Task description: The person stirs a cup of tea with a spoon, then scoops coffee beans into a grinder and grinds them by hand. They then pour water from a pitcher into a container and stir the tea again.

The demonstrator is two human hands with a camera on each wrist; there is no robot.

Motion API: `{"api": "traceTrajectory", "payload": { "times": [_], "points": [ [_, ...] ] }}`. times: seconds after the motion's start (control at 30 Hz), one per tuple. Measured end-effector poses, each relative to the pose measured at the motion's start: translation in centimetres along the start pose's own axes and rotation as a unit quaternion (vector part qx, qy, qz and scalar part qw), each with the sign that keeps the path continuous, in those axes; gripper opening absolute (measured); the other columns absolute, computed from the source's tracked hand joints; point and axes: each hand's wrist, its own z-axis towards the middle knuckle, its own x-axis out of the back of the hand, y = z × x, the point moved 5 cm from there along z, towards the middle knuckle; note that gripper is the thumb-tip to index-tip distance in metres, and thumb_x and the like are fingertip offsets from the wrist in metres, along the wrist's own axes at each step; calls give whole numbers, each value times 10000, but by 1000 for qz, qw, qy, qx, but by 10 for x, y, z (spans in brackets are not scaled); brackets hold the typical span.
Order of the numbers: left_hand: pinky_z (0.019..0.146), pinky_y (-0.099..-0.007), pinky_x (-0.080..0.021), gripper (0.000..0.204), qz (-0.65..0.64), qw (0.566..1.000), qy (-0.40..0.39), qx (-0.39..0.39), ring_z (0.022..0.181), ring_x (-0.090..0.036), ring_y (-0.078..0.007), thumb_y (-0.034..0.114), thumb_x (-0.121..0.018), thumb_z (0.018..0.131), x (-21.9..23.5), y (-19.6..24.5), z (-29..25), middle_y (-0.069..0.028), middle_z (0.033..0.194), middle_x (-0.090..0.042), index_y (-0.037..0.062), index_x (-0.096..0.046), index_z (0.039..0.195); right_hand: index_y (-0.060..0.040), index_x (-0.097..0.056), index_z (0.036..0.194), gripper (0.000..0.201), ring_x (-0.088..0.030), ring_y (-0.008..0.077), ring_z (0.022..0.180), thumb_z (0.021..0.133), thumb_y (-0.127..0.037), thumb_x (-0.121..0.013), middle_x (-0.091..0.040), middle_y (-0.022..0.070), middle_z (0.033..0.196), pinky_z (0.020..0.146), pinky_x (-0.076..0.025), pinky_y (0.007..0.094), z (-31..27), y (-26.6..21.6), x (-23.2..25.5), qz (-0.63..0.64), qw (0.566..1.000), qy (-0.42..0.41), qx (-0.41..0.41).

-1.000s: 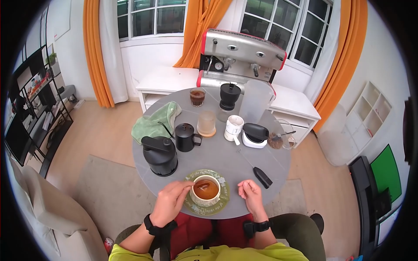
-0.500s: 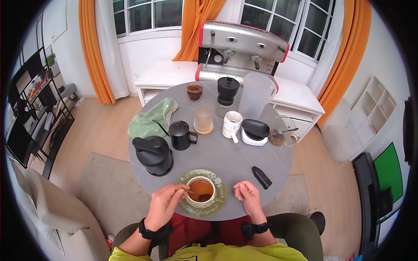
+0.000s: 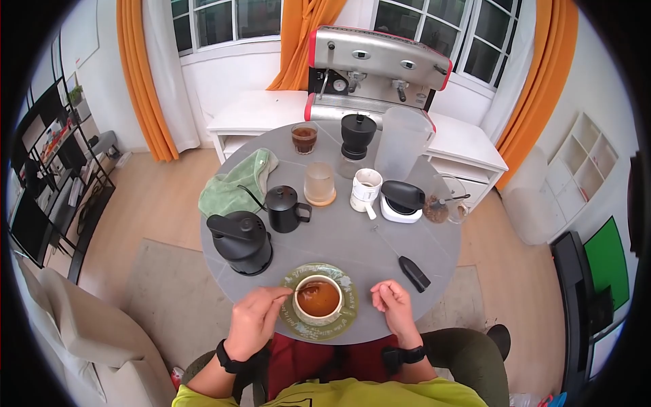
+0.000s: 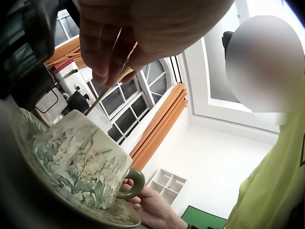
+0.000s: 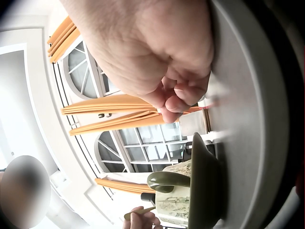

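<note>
My left hand pinches the thin handle of a spoon between thumb and fingers. The spoon slants over the rim into a patterned cup of reddish-brown liquid, its lower end partly under the surface. Beneath the cup lies a green saucer with white lettering, near the table's front edge. To the cup's right, my right hand rests at the table with fingers curled toward the palm, holding nothing. In the right wrist view the cup's green handle points up beside that hand.
A black handheld frother lies beyond my right hand. At left stand a black kettle, a small black pitcher and a green cloth. Farther back are a coffee grinder, a glass and a white cup.
My left hand has swung the spoon through the liquid, toward the cup's near right side and then back to its far left. My right hand stays in place; the head view shifts slightly.
</note>
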Motion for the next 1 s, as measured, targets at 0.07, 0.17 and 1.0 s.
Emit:
{"api": "traceTrajectory", "payload": {
  "times": [0.07, 0.17, 1.0],
  "points": [
    [646, -311, -491, 130, -1, 999, -4, 47, 718, -619, -275, -12, -594, 848, 6, -6, -1, -127, 811, -643, 10, -664, 955, -22, -597, 952, 212, -444, 59, 615, 996, -174, -456, -554, 15, 703, 555, -329, 192, 0, 0, 0, -7, 1000, 2, -5],
    [644, -309, -490, 117, -34, 996, -12, 86, 696, -619, -256, -4, -583, 860, 7, -9, -2, -122, 791, -637, 3, -662, 946, -19, -597, 949, 212, -447, 61, 615, 995, -170, -454, -554, 16, 700, 554, -329, 192, 0, 1, 0, -11, 1000, 6, -5],
    [642, -283, -494, 130, -20, 995, -23, 90, 701, -632, -209, -19, -575, 869, 4, -17, 0, -111, 832, -665, -6, -663, 964, -16, -592, 950, 219, -420, 40, 587, 997, -176, -451, -545, 4, 683, 528, -311, 180, 2, 5, 5, -29, 999, 22, -5]
  ]
}}
